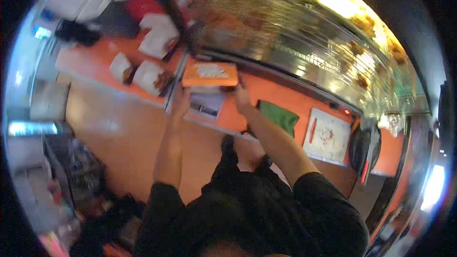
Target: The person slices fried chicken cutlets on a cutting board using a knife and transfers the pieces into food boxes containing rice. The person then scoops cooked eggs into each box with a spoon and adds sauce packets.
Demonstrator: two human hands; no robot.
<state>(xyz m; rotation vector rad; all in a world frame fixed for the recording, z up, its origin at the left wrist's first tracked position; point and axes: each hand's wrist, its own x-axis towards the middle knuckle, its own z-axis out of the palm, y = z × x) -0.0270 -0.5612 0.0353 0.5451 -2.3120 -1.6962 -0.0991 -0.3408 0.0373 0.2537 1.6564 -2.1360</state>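
An orange box point(197, 80) with white print on its lid is held level in front of me, over the counter's edge. My left hand point(180, 101) is closed on its left side, and my right hand point(242, 97) grips the right side. The fingers are partly hidden and blurred. Below the box, a sheet with a dark picture point(209, 107) lies on the orange counter point(233, 114). A folded green cloth point(278, 116) lies just right of my right forearm.
White paper bags of browned food point(151, 77) stand on the counter at left. Behind the box runs a lit glass display case point(295, 43). A white cutting board point(328, 138) with a red-handled knife point(312, 131) lies at right, beside a black round object point(362, 145).
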